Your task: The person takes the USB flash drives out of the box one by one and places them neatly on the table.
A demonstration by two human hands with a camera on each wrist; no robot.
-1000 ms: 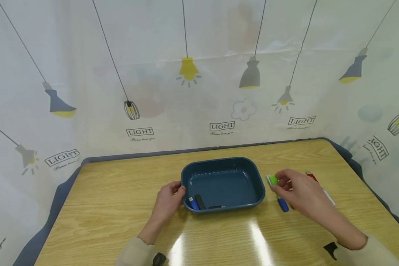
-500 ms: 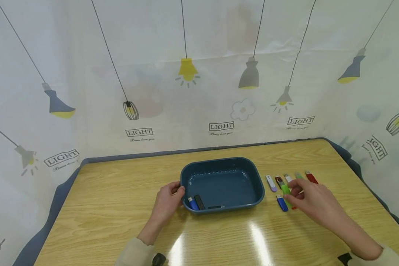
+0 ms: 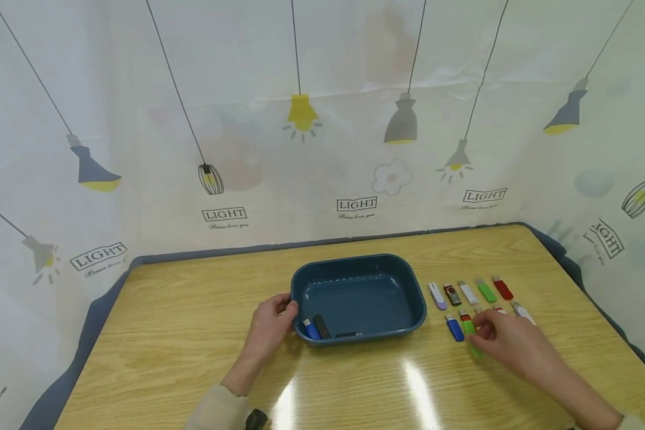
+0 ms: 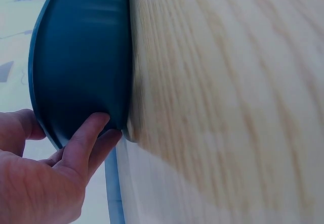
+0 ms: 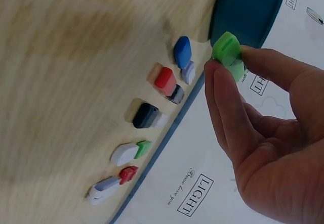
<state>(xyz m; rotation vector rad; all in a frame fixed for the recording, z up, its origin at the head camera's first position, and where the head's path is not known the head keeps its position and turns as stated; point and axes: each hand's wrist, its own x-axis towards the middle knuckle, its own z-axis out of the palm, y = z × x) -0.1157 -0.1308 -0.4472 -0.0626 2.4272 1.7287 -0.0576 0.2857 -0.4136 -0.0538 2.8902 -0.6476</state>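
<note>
My right hand (image 3: pixel 507 340) pinches a light green USB stick (image 5: pixel 228 49) between thumb and fingertips, over the front row of USB sticks on the table. A red USB stick (image 3: pixel 464 315) lies partly behind it. Left of these lies a blue USB stick (image 3: pixel 454 328). My left hand (image 3: pixel 269 322) grips the left end of a dark blue tray (image 3: pixel 365 301), thumb at the rim and fingers against the outer wall (image 4: pixel 83 57). Inside the tray's front left corner lie a blue USB stick (image 3: pixel 312 329), a black one (image 3: pixel 321 326) and a thin dark piece (image 3: pixel 348 334).
Behind the right hand runs a back row of USB sticks: white and lilac (image 3: pixel 437 296), dark red (image 3: pixel 452 294), white (image 3: pixel 467 292), green (image 3: pixel 486 291) and red (image 3: pixel 502 288). My right hand partly hides the front row. A printed curtain (image 3: pixel 279 179) borders the wooden table (image 3: pixel 193 310).
My right hand has moved right and toward me from beside the tray, carrying the green USB stick, uncovering the back row. My left hand has stayed on the tray.
</note>
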